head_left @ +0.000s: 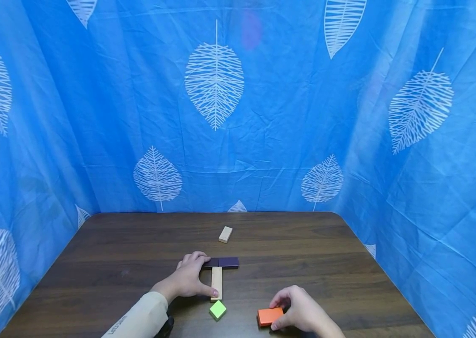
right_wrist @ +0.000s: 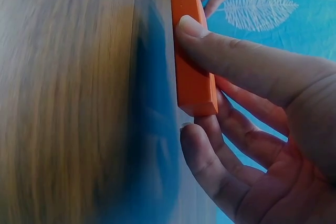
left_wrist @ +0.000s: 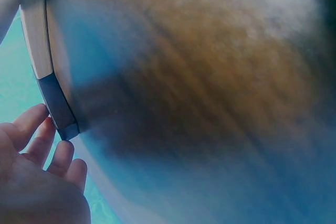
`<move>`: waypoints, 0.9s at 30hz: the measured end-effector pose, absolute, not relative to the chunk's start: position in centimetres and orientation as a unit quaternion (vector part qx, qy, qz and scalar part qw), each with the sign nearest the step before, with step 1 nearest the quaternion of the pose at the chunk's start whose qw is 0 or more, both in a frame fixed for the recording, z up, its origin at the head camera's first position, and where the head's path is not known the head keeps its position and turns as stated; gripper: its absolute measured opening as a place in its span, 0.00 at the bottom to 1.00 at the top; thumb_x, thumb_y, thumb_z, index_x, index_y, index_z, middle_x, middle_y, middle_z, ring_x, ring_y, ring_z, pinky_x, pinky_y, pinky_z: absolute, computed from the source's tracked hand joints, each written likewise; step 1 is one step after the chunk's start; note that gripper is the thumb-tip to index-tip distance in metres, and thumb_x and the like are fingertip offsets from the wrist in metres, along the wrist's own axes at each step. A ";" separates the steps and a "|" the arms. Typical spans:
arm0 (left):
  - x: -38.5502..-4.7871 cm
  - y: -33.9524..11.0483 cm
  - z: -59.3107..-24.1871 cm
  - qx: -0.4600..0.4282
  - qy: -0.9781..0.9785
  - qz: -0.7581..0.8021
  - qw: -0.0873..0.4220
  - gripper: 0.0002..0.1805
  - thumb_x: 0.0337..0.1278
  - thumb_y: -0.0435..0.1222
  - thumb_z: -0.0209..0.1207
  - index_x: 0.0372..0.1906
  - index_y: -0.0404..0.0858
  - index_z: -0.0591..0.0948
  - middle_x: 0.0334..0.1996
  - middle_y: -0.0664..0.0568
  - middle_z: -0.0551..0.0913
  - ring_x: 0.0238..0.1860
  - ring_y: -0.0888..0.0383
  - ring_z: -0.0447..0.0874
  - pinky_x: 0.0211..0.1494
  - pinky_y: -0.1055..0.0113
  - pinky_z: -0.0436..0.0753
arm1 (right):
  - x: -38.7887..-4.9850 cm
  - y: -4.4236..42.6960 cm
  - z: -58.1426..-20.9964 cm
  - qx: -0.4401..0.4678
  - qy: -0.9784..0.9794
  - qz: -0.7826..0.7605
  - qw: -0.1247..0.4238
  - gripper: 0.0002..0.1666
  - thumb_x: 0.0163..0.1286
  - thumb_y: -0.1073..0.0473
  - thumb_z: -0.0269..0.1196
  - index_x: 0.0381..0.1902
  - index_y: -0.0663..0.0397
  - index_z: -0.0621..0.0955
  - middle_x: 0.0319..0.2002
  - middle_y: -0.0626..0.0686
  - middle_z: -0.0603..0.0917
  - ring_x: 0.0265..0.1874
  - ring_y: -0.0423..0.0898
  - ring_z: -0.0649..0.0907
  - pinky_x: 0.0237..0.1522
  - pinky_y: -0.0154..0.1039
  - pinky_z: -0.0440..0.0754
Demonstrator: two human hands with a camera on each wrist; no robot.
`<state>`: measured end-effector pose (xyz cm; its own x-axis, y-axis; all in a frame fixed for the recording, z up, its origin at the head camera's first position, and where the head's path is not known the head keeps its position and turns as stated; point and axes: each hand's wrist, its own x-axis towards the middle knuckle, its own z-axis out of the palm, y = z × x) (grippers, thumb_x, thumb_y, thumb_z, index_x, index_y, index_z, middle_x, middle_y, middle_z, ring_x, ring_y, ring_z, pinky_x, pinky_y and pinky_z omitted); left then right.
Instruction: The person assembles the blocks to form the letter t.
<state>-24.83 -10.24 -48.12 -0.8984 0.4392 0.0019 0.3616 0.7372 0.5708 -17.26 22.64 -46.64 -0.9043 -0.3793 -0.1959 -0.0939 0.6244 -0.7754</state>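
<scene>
My left hand [head_left: 186, 279] spans the left side of a small block layout. Its thumb touches the near end of a plain wooden block [head_left: 217, 278], and its fingers touch the left one of two dark purple blocks [head_left: 228, 263] laid end to end. In the left wrist view the fingertips meet the end of a dark block [left_wrist: 56, 100]. A bright green block [head_left: 218, 309] sits turned cornerwise just in front of the plain block. To the right, my right hand [head_left: 303, 311] pinches an orange block [right_wrist: 191, 85] between thumb and fingers, low at the tabletop.
Another plain wooden block [head_left: 225, 234] lies farther back on the dark wood-grain table [head_left: 136, 234]. Blue curtains [head_left: 263, 141] with white leaf prints hang behind and along both sides of the table.
</scene>
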 end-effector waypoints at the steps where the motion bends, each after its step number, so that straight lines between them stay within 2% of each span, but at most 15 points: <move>1: -24.8 -10.2 -48.1 0.216 0.929 0.292 0.066 0.55 0.34 0.60 0.78 0.66 0.30 0.74 0.63 0.42 0.71 0.65 0.39 0.65 0.66 0.38 0.63 | -17.3 22.4 -46.6 -0.137 0.884 -0.412 0.171 0.15 0.48 0.64 0.81 0.33 0.52 0.87 0.32 0.45 0.84 0.33 0.45 0.80 0.37 0.44 0.79; 11: -25.0 -10.2 -48.3 0.209 0.931 0.292 0.073 0.55 0.35 0.61 0.78 0.67 0.31 0.73 0.64 0.42 0.70 0.66 0.39 0.64 0.66 0.37 0.62 | -16.9 19.2 -47.2 -0.189 0.872 -0.429 0.141 0.16 0.42 0.67 0.82 0.30 0.52 0.87 0.28 0.41 0.83 0.29 0.37 0.79 0.35 0.34 0.77; 27: -25.0 -10.0 -48.2 0.207 0.932 0.287 0.074 0.55 0.35 0.61 0.77 0.66 0.32 0.74 0.63 0.43 0.71 0.65 0.39 0.65 0.66 0.38 0.63 | -17.3 16.0 -47.5 -0.182 0.870 -0.434 0.151 0.15 0.43 0.65 0.82 0.28 0.50 0.88 0.26 0.40 0.83 0.28 0.37 0.79 0.34 0.34 0.77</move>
<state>-24.98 -10.05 -48.17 -0.9031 0.4291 -0.0187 0.3444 0.7496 0.5653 -17.34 16.03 -47.53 -0.8882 -0.4473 -0.1047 -0.1856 0.5579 -0.8089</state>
